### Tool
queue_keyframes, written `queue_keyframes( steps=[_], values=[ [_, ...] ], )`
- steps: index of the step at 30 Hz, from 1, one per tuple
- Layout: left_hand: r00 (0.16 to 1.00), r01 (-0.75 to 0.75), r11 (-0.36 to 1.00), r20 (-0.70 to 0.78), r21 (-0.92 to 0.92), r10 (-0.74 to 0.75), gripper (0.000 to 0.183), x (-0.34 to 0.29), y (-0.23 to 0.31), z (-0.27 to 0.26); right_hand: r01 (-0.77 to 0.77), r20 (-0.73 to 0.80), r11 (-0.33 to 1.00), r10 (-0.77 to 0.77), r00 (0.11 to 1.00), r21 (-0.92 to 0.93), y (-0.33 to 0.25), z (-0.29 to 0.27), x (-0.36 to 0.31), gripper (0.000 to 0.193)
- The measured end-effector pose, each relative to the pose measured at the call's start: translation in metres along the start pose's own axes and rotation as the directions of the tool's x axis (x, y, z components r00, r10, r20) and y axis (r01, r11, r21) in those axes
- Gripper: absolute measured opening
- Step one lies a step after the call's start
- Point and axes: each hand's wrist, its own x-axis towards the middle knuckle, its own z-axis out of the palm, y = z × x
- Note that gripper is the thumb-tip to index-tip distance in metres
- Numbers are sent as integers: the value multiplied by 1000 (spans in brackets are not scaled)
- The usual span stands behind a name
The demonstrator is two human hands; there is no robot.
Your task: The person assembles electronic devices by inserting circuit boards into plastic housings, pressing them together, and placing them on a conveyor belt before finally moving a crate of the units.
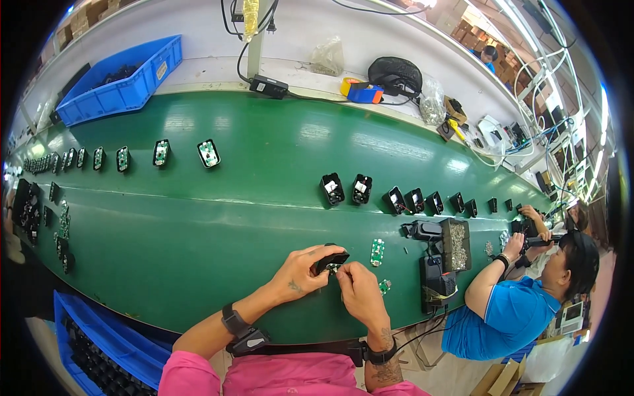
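Observation:
A small black plastic housing (338, 258) is tilted in my left hand (305, 272), whose thumb and fingers are closed around it. At the open side of the housing shows a green circuit board (332, 268). My right hand (360, 290) pinches at the board's edge with thumb and forefinger; the exact grip is partly hidden. Just right of my hands a green circuit board (377, 252) lies flat on the green table (198, 251). A smaller green board (385, 286) lies beside my right wrist.
Open black housings (361, 189) run in a row to the right; board-fitted housings (160, 152) line the left. Right of my hands are a tray of small metal parts (456, 244) and a black device (436, 284). Blue bins (125, 92) stand back left and low left. A co-worker (515, 303) sits right.

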Motion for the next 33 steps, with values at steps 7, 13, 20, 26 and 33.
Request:
queue_keyframes(
  steps=[7,13,20,26,33],
  values=[
    [999,-36,999,-7,36,36,52,-1,3,3,27,-38,997,-29,999,-71,1,3,-3,11],
    [991,-95,982,-78,161,109,52,-4,3,8,45,-99,991,-58,993,-127,1,13,-3,10],
    [976,-106,981,-172,162,134,54,-5,-3,9,89,-137,983,-111,984,-158,1,25,3,10],
    [966,66,974,-229,-218,-117,51,8,2,-8,115,-373,993,-101,922,15,-8,22,30,11],
    [970,-42,919,-235,-392,-56,67,16,-11,-53,-54,-2,796,70,998,603,-3,33,90,18]
  ],
)
